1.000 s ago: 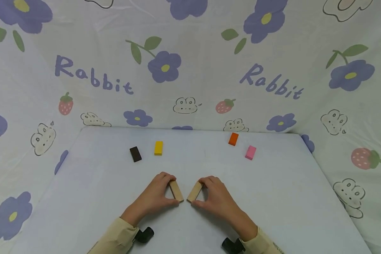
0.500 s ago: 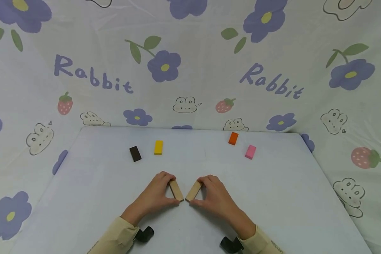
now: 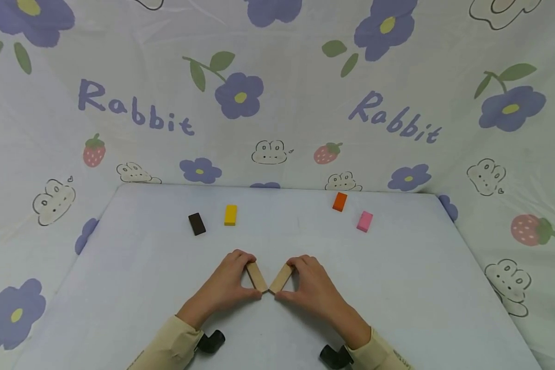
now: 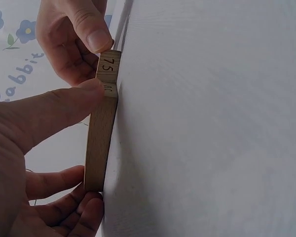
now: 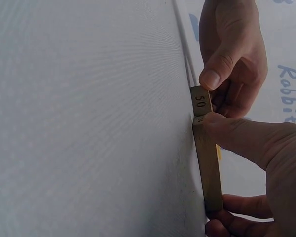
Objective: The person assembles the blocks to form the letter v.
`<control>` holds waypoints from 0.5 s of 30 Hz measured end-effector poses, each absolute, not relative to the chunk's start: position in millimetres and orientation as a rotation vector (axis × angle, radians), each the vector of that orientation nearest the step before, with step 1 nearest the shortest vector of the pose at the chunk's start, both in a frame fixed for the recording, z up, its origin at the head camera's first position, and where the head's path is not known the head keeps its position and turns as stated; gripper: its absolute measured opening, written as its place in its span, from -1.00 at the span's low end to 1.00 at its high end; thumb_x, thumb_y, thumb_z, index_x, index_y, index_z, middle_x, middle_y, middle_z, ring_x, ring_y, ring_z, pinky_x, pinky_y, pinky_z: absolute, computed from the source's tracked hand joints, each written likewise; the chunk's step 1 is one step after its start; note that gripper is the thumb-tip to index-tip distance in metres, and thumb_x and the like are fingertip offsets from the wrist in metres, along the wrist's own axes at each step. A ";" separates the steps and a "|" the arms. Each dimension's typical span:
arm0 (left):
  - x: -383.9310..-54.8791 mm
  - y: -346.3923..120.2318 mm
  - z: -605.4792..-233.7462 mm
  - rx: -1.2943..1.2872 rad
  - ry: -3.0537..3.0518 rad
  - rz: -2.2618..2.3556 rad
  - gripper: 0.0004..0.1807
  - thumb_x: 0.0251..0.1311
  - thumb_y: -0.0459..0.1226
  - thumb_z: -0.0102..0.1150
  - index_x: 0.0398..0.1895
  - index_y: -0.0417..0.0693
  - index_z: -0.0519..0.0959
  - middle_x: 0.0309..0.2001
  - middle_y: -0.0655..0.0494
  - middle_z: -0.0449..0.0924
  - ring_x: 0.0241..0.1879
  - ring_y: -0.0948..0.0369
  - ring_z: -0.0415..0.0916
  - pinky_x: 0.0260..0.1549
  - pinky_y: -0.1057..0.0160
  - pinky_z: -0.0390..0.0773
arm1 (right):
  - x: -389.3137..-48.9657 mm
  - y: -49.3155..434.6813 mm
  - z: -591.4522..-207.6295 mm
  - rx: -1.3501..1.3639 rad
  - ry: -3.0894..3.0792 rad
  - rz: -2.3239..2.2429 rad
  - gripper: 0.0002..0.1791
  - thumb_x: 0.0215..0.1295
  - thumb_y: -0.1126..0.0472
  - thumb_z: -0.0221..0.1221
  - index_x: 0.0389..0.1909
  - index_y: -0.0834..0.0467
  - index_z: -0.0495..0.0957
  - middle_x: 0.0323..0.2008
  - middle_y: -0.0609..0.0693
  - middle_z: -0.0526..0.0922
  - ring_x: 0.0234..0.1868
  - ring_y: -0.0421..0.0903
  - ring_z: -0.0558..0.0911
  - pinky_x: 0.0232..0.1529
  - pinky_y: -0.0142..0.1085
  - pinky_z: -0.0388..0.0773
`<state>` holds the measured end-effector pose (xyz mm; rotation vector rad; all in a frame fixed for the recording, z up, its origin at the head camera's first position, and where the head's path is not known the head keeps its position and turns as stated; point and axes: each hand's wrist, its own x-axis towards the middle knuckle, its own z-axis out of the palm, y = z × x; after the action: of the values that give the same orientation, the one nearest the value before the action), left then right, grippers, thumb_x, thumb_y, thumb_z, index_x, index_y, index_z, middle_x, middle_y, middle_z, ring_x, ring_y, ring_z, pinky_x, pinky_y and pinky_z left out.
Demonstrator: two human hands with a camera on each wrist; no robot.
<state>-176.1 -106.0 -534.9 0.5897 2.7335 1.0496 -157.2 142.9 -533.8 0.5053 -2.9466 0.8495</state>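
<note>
Two plain wooden blocks lie at a slant on the white table, their near ends meeting or almost meeting in a V. My left hand (image 3: 228, 282) grips the left wooden block (image 3: 257, 277) by its two ends, thumb on the near end and fingers at the far end. In the same way my right hand (image 3: 316, 285) holds the right wooden block (image 3: 281, 278). Numbers mark the end faces: "75" shows on the right wooden block (image 4: 108, 66) in the left wrist view, and "50" on the left wooden block (image 5: 200, 101) in the right wrist view.
Farther back on the table (image 3: 421, 288) lie a dark brown block (image 3: 197, 224) and a yellow block (image 3: 230, 215) on the left. An orange block (image 3: 339, 202) and a pink block (image 3: 365, 221) lie to the right. A printed cloth (image 3: 296, 77) hangs behind the table.
My right hand has slid its wooden block slightly left, so the gap between the blocks' near ends has narrowed. The left hand and its block stay nearly still.
</note>
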 end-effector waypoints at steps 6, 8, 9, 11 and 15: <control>-175.6 -105.2 -535.9 0.586 2.740 1.028 -0.18 0.05 -0.14 0.74 0.34 -0.24 0.55 0.25 -0.05 0.50 0.29 -0.01 0.45 0.35 -0.07 0.47 | -155.2 143.3 -532.5 0.494 -2.957 0.851 -0.21 -0.02 -0.07 0.73 0.13 0.25 0.62 0.00 0.03 0.63 0.06 0.01 0.58 0.15 0.01 0.59; -175.2 -104.9 -535.5 0.581 2.741 1.024 -0.18 0.06 -0.14 0.74 0.35 -0.23 0.55 0.26 -0.05 0.50 0.29 -0.01 0.45 0.35 -0.07 0.47 | -155.0 143.4 -532.7 0.495 -2.957 0.849 -0.21 -0.01 -0.07 0.72 0.14 0.25 0.62 0.00 0.03 0.63 0.06 0.01 0.58 0.15 0.01 0.58; -174.9 -104.7 -535.6 0.575 2.739 1.024 -0.18 0.06 -0.13 0.74 0.35 -0.22 0.55 0.26 -0.04 0.50 0.30 0.00 0.45 0.36 -0.06 0.46 | -154.8 143.5 -532.8 0.497 -2.956 0.848 -0.21 -0.01 -0.07 0.72 0.14 0.25 0.62 0.00 0.04 0.63 0.06 0.01 0.58 0.15 0.01 0.59; -174.5 -104.3 -536.4 0.572 2.741 1.022 -0.18 0.06 -0.13 0.74 0.35 -0.22 0.55 0.26 -0.05 0.50 0.30 -0.01 0.44 0.36 -0.06 0.46 | -154.5 143.8 -533.3 0.499 -2.954 0.848 -0.21 -0.02 -0.07 0.72 0.13 0.25 0.62 -0.01 0.04 0.63 0.05 0.01 0.58 0.14 0.01 0.59; -173.4 -104.0 -537.4 0.562 2.741 1.021 -0.18 0.07 -0.12 0.73 0.36 -0.21 0.54 0.28 -0.04 0.49 0.32 0.00 0.44 0.36 -0.05 0.46 | -154.2 144.4 -534.8 0.501 -2.951 0.849 -0.22 -0.02 -0.06 0.73 0.12 0.25 0.62 -0.01 0.04 0.63 0.05 0.01 0.58 0.14 0.01 0.59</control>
<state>-173.4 -104.0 -537.4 0.5622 2.7413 1.0215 -154.2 144.4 -534.8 0.5013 -2.9513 0.8489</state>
